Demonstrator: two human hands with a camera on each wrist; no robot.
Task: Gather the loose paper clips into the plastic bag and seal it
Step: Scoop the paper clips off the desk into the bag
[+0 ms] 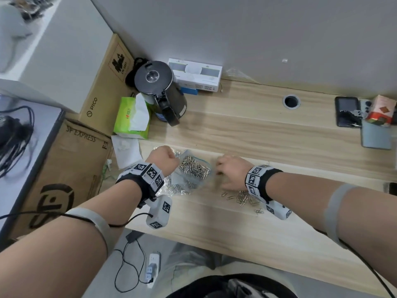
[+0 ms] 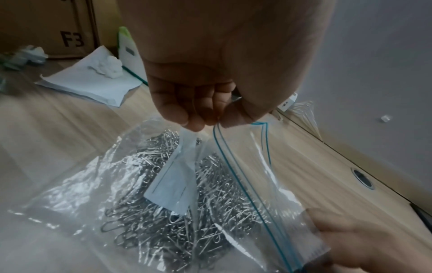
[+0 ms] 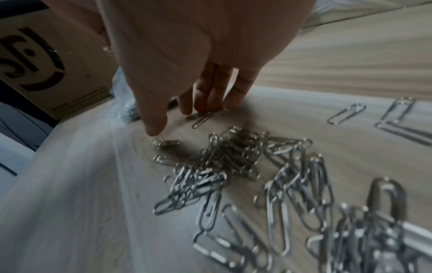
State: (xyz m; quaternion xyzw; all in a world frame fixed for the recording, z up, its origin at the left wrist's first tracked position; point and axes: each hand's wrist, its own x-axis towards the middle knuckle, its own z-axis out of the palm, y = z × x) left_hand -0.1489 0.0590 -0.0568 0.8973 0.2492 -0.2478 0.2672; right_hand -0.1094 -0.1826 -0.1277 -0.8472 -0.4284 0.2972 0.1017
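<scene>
A clear zip plastic bag [image 1: 194,172] with a blue seal line lies on the wooden desk [image 1: 268,130], holding a heap of silver paper clips [image 2: 177,218] and a white card. My left hand [image 2: 210,122] pinches the bag's top edge and lifts it, so the mouth gapes toward the right. My right hand [image 3: 180,120] rests just right of the mouth, its straight fingers [image 3: 210,96] touching a single clip [image 3: 202,119] on the desk. A pile of loose paper clips [image 1: 242,197] lies below the right wrist, with a few strays [image 3: 346,113] beyond.
A black kettle [image 1: 160,91], a green tissue pack [image 1: 131,119] and a white sheet with crumpled tissue [image 1: 126,151] stand left of the bag. Cardboard boxes [image 1: 62,168] flank the desk's left edge. Phones [image 1: 348,111] and a cable hole [image 1: 291,101] are at the back right.
</scene>
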